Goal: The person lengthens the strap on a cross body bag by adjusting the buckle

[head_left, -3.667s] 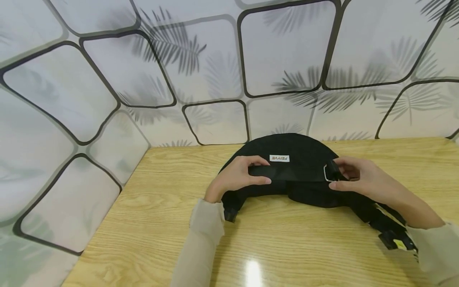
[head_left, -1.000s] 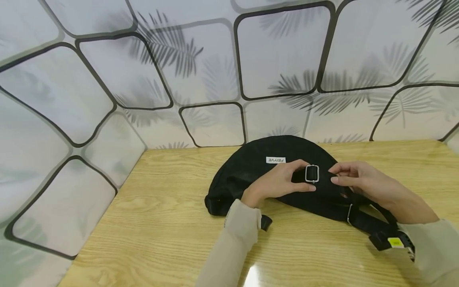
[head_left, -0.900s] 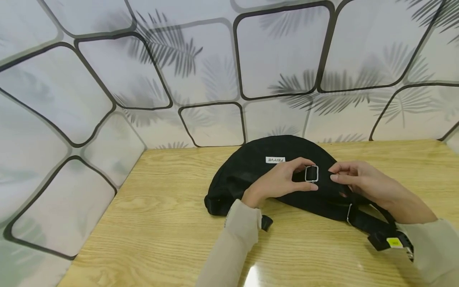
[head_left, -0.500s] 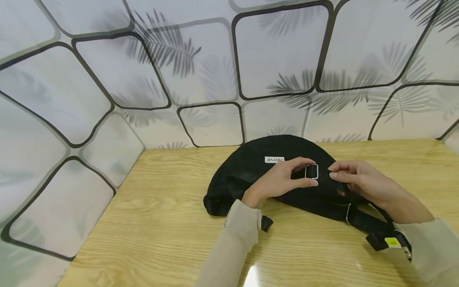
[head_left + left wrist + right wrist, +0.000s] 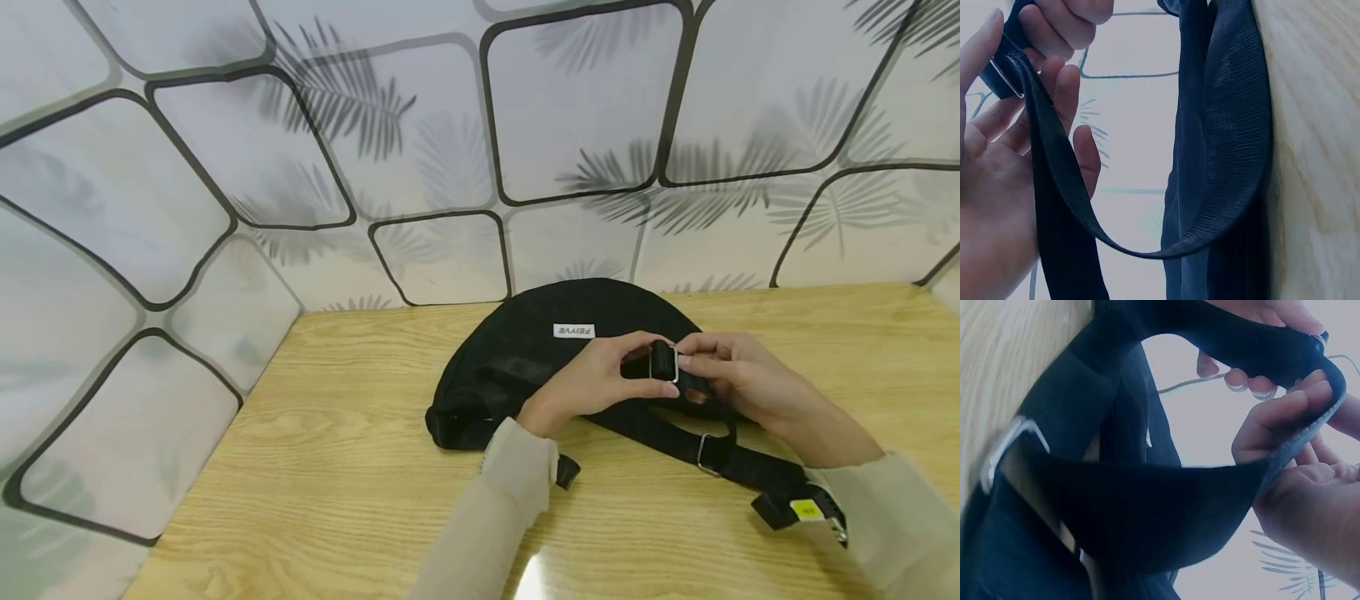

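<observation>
A black fabric waist bag (image 5: 517, 325) with a small white label (image 5: 573, 332) lies on the table. Above its front, my left hand (image 5: 581, 383) pinches a metal strap slider (image 5: 664, 363) between thumb and fingers, with black webbing running through it. My right hand (image 5: 757, 392) is up against the slider's right side, its thumb and fingers pinching the webbing there. In the left wrist view the strap (image 5: 1054, 162) hangs in a slack loop below the left hand. The right wrist view shows the strap (image 5: 1166, 512) curving round the right hand's fingers.
A second metal ring (image 5: 707, 457) sits on the strap's lower part. Near the right sleeve lies a black buckle (image 5: 776, 510) with a yellow sticker (image 5: 807, 510). A black strap end (image 5: 567, 472) pokes out by the left sleeve. Patterned fabric walls (image 5: 435, 125) stand behind the wooden table (image 5: 330, 467).
The left hand has slid along the strap from the bag's left part to the slider. Lately the right hand has moved left to the slider, and the lower strap with its ring has shifted left.
</observation>
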A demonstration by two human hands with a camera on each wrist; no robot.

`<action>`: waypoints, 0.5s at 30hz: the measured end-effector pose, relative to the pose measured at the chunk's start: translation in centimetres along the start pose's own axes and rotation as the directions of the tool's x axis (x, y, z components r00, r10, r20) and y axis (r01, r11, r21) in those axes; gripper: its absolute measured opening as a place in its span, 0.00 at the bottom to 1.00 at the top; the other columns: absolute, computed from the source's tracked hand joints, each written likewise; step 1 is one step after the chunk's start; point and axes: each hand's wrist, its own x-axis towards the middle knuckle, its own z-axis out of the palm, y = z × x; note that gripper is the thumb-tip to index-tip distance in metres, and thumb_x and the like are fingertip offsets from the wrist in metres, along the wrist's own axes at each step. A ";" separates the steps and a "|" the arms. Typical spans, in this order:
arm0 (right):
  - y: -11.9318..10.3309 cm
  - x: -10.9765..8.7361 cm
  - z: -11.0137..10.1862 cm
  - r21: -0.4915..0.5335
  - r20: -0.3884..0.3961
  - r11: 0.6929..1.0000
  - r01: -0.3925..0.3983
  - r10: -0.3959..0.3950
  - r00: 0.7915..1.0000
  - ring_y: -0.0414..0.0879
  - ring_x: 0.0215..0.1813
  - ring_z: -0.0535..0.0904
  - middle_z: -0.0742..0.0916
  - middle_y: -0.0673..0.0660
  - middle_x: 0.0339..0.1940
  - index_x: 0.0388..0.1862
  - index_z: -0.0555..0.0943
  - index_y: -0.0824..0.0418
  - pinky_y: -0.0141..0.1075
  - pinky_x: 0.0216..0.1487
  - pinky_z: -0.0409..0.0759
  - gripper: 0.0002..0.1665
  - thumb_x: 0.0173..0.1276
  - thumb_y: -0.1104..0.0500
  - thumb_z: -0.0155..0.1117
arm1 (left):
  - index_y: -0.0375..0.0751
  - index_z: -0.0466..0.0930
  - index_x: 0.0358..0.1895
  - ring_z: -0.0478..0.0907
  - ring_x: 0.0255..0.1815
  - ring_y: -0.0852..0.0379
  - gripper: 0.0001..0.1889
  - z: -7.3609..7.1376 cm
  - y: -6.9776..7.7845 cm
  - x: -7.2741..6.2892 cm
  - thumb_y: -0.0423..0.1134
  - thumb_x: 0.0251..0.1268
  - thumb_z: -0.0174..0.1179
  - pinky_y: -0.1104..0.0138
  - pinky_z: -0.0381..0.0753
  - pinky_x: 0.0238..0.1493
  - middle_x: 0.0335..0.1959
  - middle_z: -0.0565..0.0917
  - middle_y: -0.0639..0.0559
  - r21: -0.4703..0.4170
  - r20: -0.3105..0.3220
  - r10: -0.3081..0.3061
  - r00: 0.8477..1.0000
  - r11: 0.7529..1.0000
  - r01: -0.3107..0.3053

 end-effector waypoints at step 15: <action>-0.5 -0.2 -1.3 -0.145 0.118 0.989 0.028 -0.011 0.993 0.52 0.25 0.72 0.82 0.52 0.28 0.45 0.82 0.60 0.38 0.31 0.77 0.19 0.81 0.73 0.43 | 0.38 0.73 0.70 0.76 0.57 0.70 0.26 -1.3 0.4 -0.5 0.39 0.72 0.65 0.67 0.74 0.62 0.61 0.82 0.52 -0.054 -0.047 0.028 0.999 0.998 -0.030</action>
